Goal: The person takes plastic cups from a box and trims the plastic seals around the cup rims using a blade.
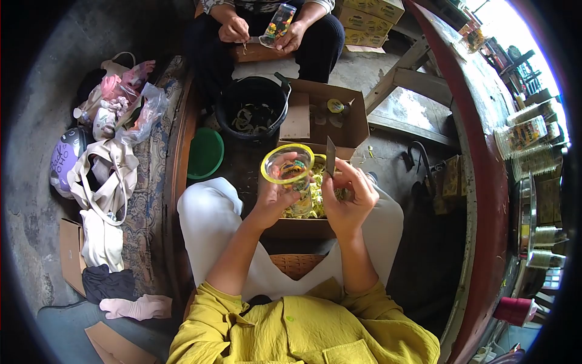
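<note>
My left hand (271, 199) is wrapped round a clear plastic cup (300, 203) with a yellow rim and a printed side. The cup is tilted, its mouth facing up toward me. Just to the right, my right hand (353, 197) pinches a thin dark metal blade (330, 156) that points upward, a little apart from the cup's rim. Below both hands, between my knees, a cardboard box (300, 229) holds a heap of yellow-green strips (318, 188). Part of that heap is hidden behind the cup and my hands.
Ahead stand a black bucket (219, 109) with scraps inside and an open carton (357, 127). A green round basin (206, 155) leans at left. Opposite, a person's hands (292, 37) hold another printed cup (280, 23). Bags (106, 164) lie left; a red-edged table (485, 182) runs along the right.
</note>
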Motion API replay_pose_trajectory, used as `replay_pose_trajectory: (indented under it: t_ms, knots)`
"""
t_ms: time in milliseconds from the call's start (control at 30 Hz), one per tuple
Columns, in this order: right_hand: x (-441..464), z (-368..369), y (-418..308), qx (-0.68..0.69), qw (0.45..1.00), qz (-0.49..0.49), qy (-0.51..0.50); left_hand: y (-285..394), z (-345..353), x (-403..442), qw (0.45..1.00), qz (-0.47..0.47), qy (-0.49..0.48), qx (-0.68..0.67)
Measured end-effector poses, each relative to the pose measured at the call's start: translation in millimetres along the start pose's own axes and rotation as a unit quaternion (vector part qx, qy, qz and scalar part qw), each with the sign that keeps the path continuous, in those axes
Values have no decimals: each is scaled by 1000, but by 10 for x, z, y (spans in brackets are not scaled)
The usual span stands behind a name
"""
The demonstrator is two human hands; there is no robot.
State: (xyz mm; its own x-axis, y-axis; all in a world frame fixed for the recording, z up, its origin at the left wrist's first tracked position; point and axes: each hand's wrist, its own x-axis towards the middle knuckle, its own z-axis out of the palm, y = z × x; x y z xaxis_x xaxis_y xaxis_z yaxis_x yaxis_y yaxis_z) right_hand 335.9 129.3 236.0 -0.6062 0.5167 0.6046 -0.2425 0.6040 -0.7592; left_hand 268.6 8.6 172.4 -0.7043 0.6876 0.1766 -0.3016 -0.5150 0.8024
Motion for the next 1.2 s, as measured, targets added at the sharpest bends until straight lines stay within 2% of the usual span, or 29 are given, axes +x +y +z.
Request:
replay_pose_trajectory:
  t_ms: [433, 633, 933, 1200]
  knots:
    - [-75, 71, -43, -31, 998, -55, -13, 34, 17, -25, 1000, 1, 18, 23]
    - [-70, 71, 4, -49, 996, -78, -13, 65, 41, -39, 996, -3, 36, 76]
    - [-44, 68, 31, -59, 994, -89, 0, 84, -25, -38, 986, 1, 8, 166]
    - [1, 30, 23, -22, 997, -77, -19, 171, -20, -41, 984, -2, -11, 175]
